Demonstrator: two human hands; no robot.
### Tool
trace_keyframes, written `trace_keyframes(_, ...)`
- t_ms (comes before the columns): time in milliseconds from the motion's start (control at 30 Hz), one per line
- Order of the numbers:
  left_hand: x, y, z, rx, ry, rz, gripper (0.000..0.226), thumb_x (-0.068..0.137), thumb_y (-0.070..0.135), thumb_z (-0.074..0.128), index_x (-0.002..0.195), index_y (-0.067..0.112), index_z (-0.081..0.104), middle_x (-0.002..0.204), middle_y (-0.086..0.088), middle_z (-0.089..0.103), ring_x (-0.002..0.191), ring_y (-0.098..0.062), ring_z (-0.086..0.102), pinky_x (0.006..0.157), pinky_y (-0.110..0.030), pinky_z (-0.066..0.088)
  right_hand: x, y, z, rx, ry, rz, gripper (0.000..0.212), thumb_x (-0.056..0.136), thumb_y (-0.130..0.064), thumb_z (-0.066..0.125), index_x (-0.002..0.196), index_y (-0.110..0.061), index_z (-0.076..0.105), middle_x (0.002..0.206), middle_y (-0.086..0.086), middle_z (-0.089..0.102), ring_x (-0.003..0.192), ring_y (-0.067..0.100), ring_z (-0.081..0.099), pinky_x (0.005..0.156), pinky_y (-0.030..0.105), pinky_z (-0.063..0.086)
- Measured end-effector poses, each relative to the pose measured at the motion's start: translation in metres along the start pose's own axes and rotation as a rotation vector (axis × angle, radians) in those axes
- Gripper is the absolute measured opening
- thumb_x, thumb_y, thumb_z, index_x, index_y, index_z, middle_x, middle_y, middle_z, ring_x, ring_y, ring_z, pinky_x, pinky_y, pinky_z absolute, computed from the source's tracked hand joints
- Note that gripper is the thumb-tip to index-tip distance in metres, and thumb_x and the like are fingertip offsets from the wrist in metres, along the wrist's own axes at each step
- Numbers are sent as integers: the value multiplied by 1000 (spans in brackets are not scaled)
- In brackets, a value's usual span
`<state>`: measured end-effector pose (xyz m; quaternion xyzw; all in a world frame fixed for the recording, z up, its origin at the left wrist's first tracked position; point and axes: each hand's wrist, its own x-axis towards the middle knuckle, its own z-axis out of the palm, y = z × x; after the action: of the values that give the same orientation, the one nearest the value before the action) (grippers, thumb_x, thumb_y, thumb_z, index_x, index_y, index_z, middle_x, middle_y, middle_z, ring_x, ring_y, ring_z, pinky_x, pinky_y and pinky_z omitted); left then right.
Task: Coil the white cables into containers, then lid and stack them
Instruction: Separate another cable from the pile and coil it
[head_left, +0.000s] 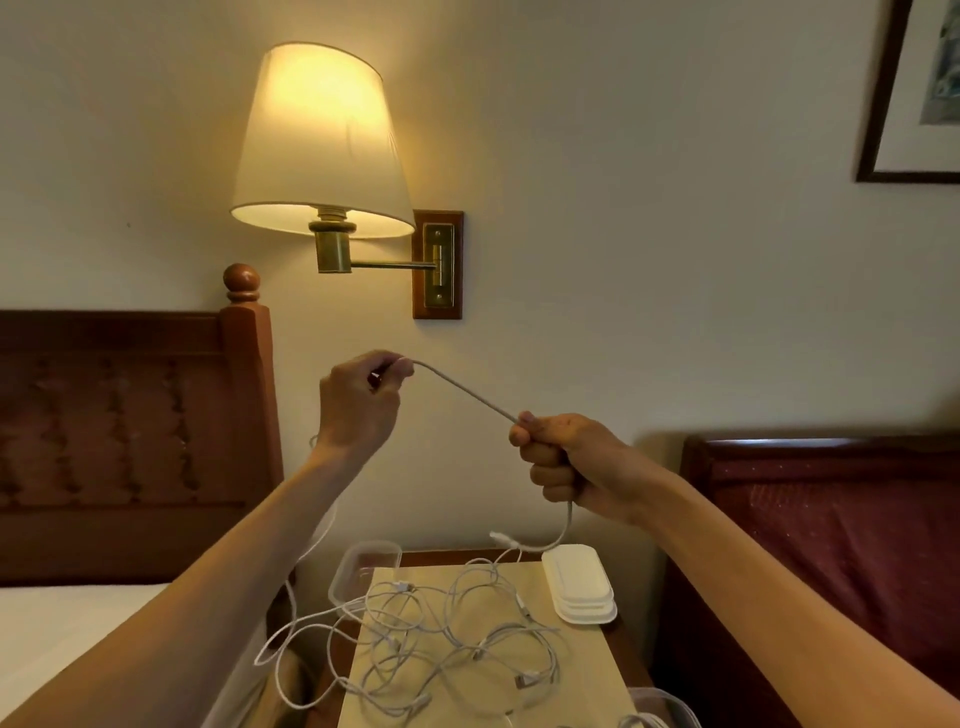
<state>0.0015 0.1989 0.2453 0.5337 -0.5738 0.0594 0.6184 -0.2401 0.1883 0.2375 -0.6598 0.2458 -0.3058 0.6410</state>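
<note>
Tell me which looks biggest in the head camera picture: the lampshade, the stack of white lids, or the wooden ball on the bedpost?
1. lampshade, by far the largest.
2. stack of white lids.
3. wooden ball, smallest.
The lids sit nearer the camera, so their true rank is unsure.

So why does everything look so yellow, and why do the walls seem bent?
Head view: the lit cream-shaded wall lamp casts warm light on everything; the wide-angle lens bows the dark picture frame; the stretched white cable between left hand and right hand looks slightly soft.
</note>
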Motion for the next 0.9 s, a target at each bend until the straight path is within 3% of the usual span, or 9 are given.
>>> trace_keyframes(100,6,-22,-14,-41,94,-186,14,96,25,58,92,20,70,81,3,63,77,-15,58,63,-25,41,-7,1,-2,47,-1,41,39,105,-33,32,75,-18,50,55,-7,22,44,7,16,39,19,17)
trace_keyframes(167,5,-34,-21,-1,57,-221,14,96,26,59,90,20,70,77,5,61,72,-18,57,58,-26,41,-11,1,-2,111,19,28,39,105,-33,33,72,-19,49,54,-8,20,43,6,15,39,19,14)
trace_keyframes(300,-14,-48,-16,70,-235,-132,19,99,23,52,87,18,67,78,2,61,64,-12,51,54,-23,38,-11,-6,-3,323,76,-76,40,105,-30,31,73,-18,51,55,-7,15,42,7,12,38,20,14)
trace_keyframes(433,-40,-64,-10,342,-401,0,32,101,38,40,77,30,60,73,12,61,80,-8,47,75,-36,35,-7,-16,-12,417,130,-145,38,105,-30,31,77,-16,51,55,-7,16,39,6,17,35,19,21)
trace_keyframes(567,-65,-46,-11,-5,-713,-34,34,99,36,43,71,26,58,62,11,53,58,-5,48,60,-31,42,-5,-26,-21,413,239,-205,34,105,-28,34,80,-14,52,55,-7,17,41,7,18,40,19,23)
trace_keyframes(667,-74,-7,-4,157,-971,198,43,100,42,43,65,20,55,57,9,47,51,-8,41,54,-25,35,0,-27,-16,292,230,-198,28,103,-27,43,93,-10,61,58,-3,44,49,8,42,49,19,38)
trace_keyframes(733,-71,28,3,225,-1065,385,46,102,38,43,61,18,52,54,6,45,47,-11,38,51,-22,32,4,-22,-6,49,197,-195,31,103,-27,44,100,-6,65,76,7,67,66,17,64,62,24,52)
trace_keyframes(800,-63,58,5,175,-1030,533,45,102,32,43,60,20,52,51,5,44,44,-14,39,50,-21,31,7,-18,5,-232,239,-211,33,102,-27,43,99,-4,67,84,10,74,74,20,71,66,25,57)
trace_keyframes(900,-48,72,3,114,-805,682,32,102,32,44,72,38,52,51,19,40,42,-10,43,49,-15,32,7,-16,12,-420,273,-219,36,102,-29,44,94,-6,70,69,2,72,62,13,69,60,19,54)
